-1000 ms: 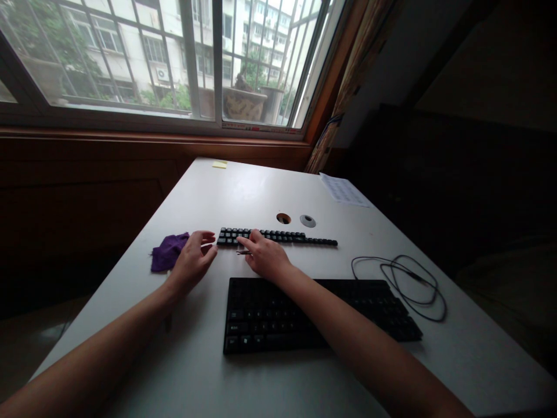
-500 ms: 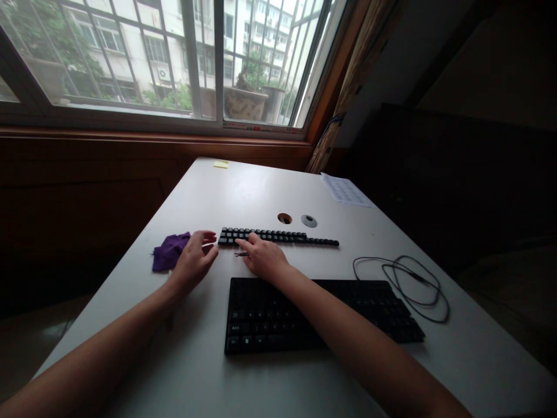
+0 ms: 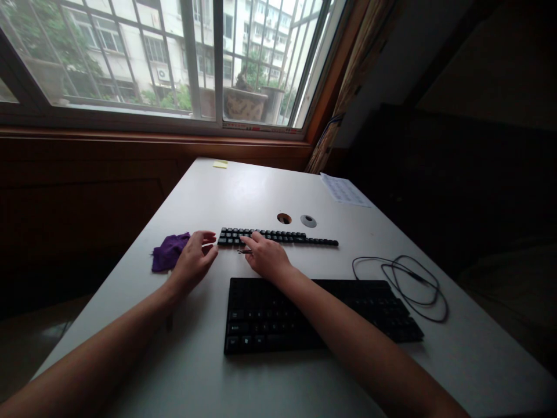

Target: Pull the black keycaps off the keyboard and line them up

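Right hand [image 3: 266,255] pinching thin tool [image 3: 244,252], index over keycaps [image 3: 285,235]; left hand [image 3: 192,258] spread, row's left end. Probably aligning; next calls for light nudges.

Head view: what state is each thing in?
Left hand: open, fingers curled.
Right hand: holding a thin tool.
Keycaps: off the keyboard, lined up in rows.
Keyboard: flat, partly hidden.
Cable: loosely coiled.
Purple cloth: crumpled.
Desk hole: uncovered, gray cover beside it.
Paper: lying flat.
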Tool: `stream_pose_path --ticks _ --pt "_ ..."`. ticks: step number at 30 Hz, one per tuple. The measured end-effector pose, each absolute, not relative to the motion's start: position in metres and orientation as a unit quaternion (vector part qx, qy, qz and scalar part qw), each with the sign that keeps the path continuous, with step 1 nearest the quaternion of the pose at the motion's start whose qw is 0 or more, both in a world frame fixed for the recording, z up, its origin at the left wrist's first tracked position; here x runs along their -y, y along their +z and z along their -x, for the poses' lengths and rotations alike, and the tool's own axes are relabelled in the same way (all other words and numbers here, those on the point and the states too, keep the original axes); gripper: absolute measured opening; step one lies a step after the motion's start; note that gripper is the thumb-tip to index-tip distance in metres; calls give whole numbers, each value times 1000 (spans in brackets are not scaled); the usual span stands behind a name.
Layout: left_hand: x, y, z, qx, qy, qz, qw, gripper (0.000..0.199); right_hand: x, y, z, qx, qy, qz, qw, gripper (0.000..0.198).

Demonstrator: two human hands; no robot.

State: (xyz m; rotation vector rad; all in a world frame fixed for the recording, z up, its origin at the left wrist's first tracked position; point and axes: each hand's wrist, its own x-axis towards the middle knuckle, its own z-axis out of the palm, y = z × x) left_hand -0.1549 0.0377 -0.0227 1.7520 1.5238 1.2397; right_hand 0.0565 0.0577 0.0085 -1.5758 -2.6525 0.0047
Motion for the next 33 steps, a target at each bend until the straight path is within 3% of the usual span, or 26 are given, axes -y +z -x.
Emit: stream_pose_path --ticks 33 --pt "-38 -22 155 -565 450 -646 248 31 -57 7 -56 864 -1 503 31 45"
